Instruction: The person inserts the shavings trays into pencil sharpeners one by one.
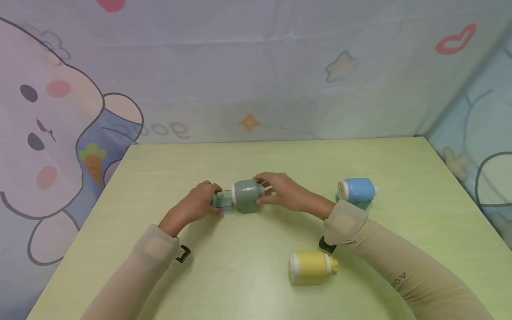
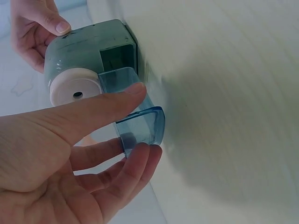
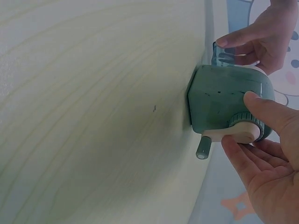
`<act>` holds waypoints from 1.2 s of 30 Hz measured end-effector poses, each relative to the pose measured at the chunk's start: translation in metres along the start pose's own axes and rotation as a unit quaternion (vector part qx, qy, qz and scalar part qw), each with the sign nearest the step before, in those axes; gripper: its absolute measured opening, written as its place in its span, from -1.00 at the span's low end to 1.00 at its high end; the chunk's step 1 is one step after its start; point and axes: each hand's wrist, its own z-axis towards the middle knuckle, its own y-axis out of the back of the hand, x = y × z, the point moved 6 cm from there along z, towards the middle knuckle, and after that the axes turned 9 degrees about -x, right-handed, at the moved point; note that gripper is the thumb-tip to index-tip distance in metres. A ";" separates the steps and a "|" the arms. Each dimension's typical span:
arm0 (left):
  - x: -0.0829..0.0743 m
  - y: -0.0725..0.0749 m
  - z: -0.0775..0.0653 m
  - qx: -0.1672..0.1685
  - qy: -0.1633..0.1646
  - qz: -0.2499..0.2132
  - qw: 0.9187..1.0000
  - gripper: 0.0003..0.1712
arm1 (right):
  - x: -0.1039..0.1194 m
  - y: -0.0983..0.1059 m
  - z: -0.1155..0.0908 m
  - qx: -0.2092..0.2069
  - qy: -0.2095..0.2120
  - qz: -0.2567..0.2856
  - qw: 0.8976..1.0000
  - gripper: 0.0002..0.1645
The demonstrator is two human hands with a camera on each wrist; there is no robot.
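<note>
A green hand-crank pencil sharpener (image 1: 247,195) is at the middle of the table. My left hand (image 1: 196,202) pinches its clear bluish shavings drawer (image 2: 154,126) between thumb and fingertips. In the left wrist view the drawer is pulled partly out of its slot, below the pale round face (image 2: 72,88) with the pencil hole. From the crank side, my right hand (image 1: 286,191) holds the body, thumb on the casing and fingers around the crank hub. The crank's green knob (image 3: 203,148) hangs beside those fingers in the right wrist view.
A blue pencil sharpener (image 1: 359,190) lies to the right, beyond my right forearm. Nearer to me a yellow pencil sharpener (image 1: 310,267) rests on the light wooden table (image 1: 240,284). A printed cloth (image 1: 256,71) hangs along the table's back edge and sides.
</note>
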 end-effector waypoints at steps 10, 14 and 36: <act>-0.006 -0.006 0.002 0.013 0.002 0.009 1.000 -0.29 | -0.001 0.000 0.000 0.000 -0.003 -0.003 1.000 -0.30; -0.008 -0.007 0.002 0.015 0.005 0.014 1.000 -0.29 | -0.001 0.001 0.000 0.000 -0.002 -0.002 1.000 -0.30; -0.018 -0.018 0.011 0.004 -0.014 0.019 1.000 -0.32 | 0.002 0.001 -0.001 0.000 -0.007 0.005 1.000 -0.33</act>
